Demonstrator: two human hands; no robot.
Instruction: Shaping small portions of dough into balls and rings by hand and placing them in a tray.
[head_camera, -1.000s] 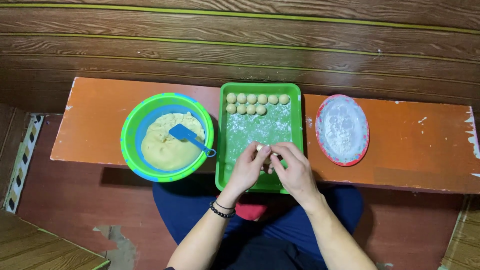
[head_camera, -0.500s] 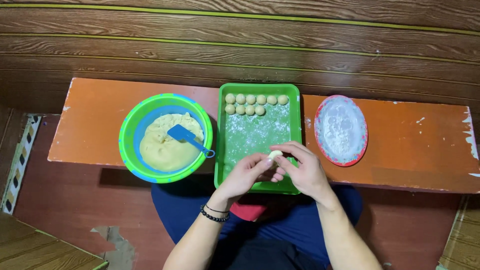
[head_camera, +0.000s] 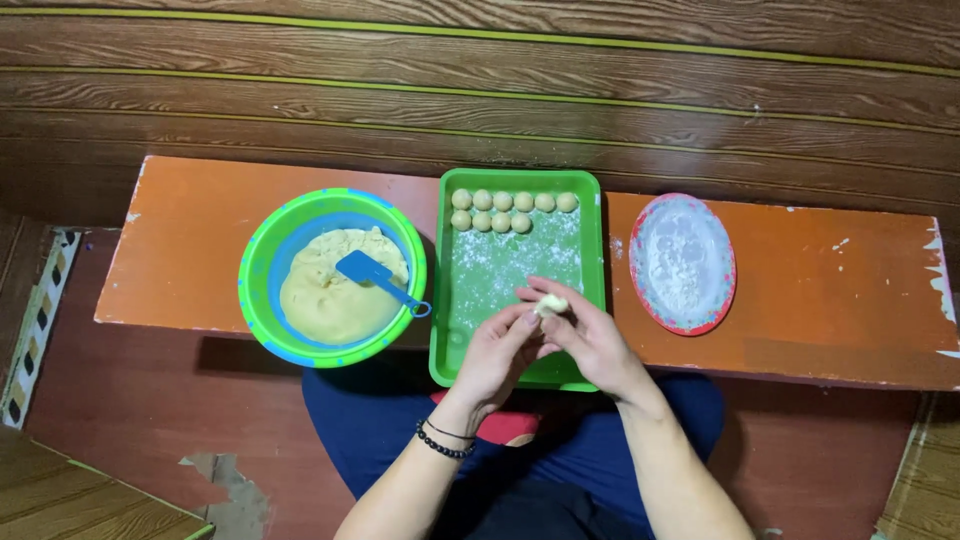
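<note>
Tray (head_camera: 590, 250) sits between bowl (head_camera: 262, 270), left, and plate (head_camera: 718, 310), right.

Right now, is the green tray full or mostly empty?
Mostly empty: the green tray holds only nine dough balls along its far edge; the rest is floured bare surface.

Green tray (head_camera: 592, 250), pale dough balls (head_camera: 503, 211), orange bench (head_camera: 200, 240), blue spatula (head_camera: 372, 274)

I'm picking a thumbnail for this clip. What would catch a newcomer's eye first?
Probably the two hands, left and right, pinching a small dough piece over the near end of the bright green tray, which holds two rows of dough balls at its far end. Left of the tray sits a green bowl of yellow dough with a blue spatula; a floured red-rimmed plate lies to the right on the orange bench.
</note>
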